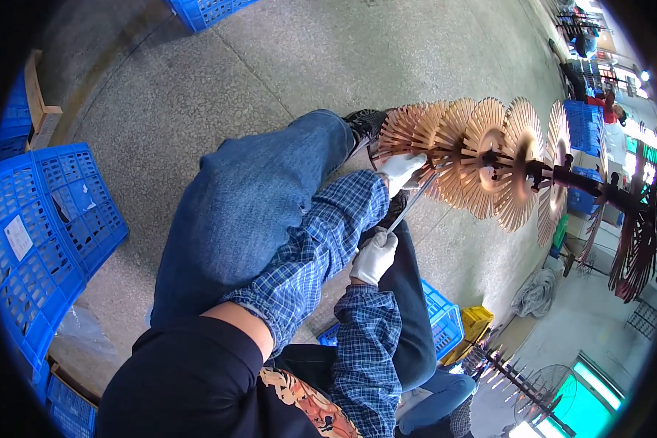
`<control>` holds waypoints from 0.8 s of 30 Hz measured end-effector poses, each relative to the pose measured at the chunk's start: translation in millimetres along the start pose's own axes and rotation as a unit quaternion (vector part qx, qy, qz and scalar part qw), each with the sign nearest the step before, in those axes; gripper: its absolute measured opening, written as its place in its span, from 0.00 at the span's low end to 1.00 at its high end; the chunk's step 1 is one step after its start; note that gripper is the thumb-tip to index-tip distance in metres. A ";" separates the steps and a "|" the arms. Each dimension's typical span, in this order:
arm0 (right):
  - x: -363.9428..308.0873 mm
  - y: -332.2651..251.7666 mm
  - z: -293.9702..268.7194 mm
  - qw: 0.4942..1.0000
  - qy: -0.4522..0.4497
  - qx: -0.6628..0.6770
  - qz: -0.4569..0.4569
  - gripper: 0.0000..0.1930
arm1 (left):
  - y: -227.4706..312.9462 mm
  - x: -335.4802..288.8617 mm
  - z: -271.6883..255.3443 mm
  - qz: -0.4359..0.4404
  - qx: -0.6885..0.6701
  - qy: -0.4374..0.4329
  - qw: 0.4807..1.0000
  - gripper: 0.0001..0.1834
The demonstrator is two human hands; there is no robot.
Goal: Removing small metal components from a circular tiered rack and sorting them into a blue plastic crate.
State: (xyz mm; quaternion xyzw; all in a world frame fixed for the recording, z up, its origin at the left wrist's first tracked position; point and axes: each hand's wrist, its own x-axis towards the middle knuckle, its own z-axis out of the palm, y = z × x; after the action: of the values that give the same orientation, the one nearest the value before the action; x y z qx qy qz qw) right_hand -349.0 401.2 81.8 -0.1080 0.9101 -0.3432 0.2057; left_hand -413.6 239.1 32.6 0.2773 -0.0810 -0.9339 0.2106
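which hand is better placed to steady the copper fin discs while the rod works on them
Left, most likely. The left hand already rests against the nearest of the copper fin discs on their shaft. The right hand sits lower and apart from them, closed around the thin metal rod.

Bright daylight, glare at right, fisheye bending, dark vignette edges

Far end of the thin metal rod (410, 203) lost behind the left hand (401, 171). Rack shaft (598, 191) blurred toward the rim. Blue crate (40, 241) cut off at left.
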 end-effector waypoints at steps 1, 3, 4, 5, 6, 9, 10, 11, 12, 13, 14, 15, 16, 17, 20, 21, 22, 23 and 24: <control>1.4 4.2 1.2 1.000 0.007 -0.009 -0.015 0.09 | -0.2 2.3 1.3 0.014 0.021 0.006 1.000 0.17; 3.8 12.0 4.5 0.999 0.019 -0.026 -0.044 0.09 | -0.3 5.7 3.5 0.042 0.064 0.019 0.997 0.15; 4.9 15.5 5.1 0.997 0.024 -0.035 -0.059 0.09 | -0.7 6.3 4.6 0.057 0.086 0.025 0.994 0.14; 4.3 13.6 5.9 0.997 0.023 -0.035 -0.057 0.09 | -1.2 6.8 4.2 0.056 0.086 0.026 0.994 0.14; 3.6 11.6 6.2 0.997 0.023 -0.040 -0.054 0.10 | -1.7 7.0 3.9 0.055 0.087 0.032 0.994 0.14; 0.7 5.1 5.9 0.997 0.020 -0.054 -0.044 0.10 | -2.9 6.6 3.5 0.053 0.089 0.047 0.993 0.14; 0.3 3.9 6.0 0.997 0.020 -0.055 -0.045 0.10 | -2.7 7.1 3.7 0.053 0.089 0.048 0.994 0.14; -0.2 2.7 6.1 0.996 0.022 -0.075 -0.052 0.10 | -2.7 7.6 3.8 0.056 0.095 0.049 0.993 0.14; -0.6 1.7 6.0 0.993 0.024 -0.095 -0.060 0.10 | -2.9 8.1 3.9 0.059 0.101 0.051 0.992 0.13; -1.1 0.9 5.9 0.991 0.026 -0.115 -0.067 0.10 | -3.3 8.6 3.9 0.061 0.107 0.052 0.991 0.13; -1.5 0.3 5.8 0.988 0.028 -0.135 -0.074 0.10 | -4.0 9.1 4.0 0.063 0.114 0.054 0.990 0.13; -2.2 -1.5 5.7 0.988 0.028 -0.135 -0.074 0.10 | -4.7 9.9 4.1 0.064 0.113 0.054 0.990 0.13; -3.0 -3.1 5.6 0.986 0.031 -0.146 -0.080 0.10 | -5.7 10.7 4.4 0.067 0.108 0.056 0.990 0.13; -3.7 -4.6 5.5 0.983 0.034 -0.157 -0.085 0.10 | -7.0 11.6 4.6 0.071 0.102 0.057 0.991 0.13; -5.0 -6.9 6.5 0.978 0.041 -0.179 -0.096 0.11 | -10.8 14.7 4.0 0.078 0.090 0.060 0.991 0.12; -5.0 -6.6 7.3 0.979 0.041 -0.176 -0.098 0.10 | -11.4 16.5 2.9 0.080 0.092 0.060 0.991 0.12; -5.1 -6.3 8.2 0.979 0.041 -0.173 -0.100 0.10 | -11.9 18.2 1.7 0.082 0.093 0.060 0.991 0.12; -5.2 -6.0 9.2 0.979 0.041 -0.170 -0.103 0.10 | -12.4 19.8 0.4 0.083 0.094 0.060 0.990 0.12; -5.4 -5.8 10.1 0.979 0.041 -0.167 -0.105 0.10 | -13.1 21.1 -0.7 0.085 0.095 0.060 0.990 0.11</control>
State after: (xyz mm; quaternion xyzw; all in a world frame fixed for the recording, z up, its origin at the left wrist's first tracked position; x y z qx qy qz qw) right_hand -339.3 392.9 80.4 -0.2217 0.9458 -0.2100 0.1106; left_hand -433.8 241.5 18.2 0.3433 -0.1801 -0.8824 0.2666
